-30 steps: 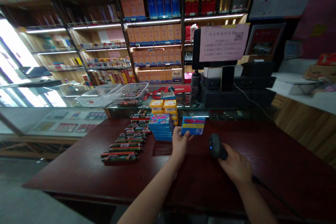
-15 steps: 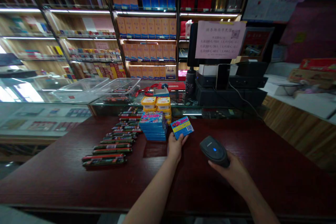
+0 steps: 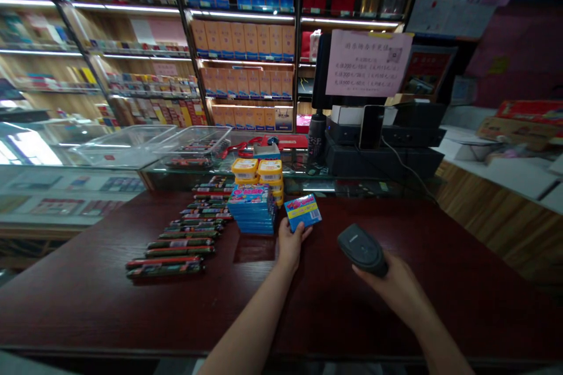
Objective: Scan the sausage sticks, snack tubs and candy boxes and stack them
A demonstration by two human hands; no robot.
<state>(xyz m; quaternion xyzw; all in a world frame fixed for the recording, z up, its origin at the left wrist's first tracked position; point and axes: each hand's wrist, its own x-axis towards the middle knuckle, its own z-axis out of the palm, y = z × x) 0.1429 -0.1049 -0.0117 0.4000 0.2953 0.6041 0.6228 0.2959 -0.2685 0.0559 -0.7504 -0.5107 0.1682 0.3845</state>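
Between the thumb and fingers of my left hand [image 3: 291, 244] is a flat blue packet [image 3: 303, 212] with pink lettering, a yellow band and a barcode facing up. My right hand [image 3: 391, 281] grips a dark handheld barcode scanner [image 3: 361, 249], its head turned toward the packet and apart from it. Left of the packet stands a stack of similar blue packets [image 3: 251, 211]. Yellow-lidded tubs [image 3: 257, 170] are piled just behind that stack. Several dark stick-shaped packages [image 3: 182, 243] lie in a row farther left.
The dark red wooden table [image 3: 325, 310] meets a glass counter behind. Clear plastic bins [image 3: 197, 143] stand at the back left. A monitor bearing a pink paper sign [image 3: 368, 63], a phone [image 3: 372, 127] and black boxes [image 3: 387, 158] stand at the back right. Shelves hold boxed goods.
The view has shifted slightly. The blue light on the scanner's top no longer shows. Both hands keep their hold, with the scanner and packet in nearly the same places.
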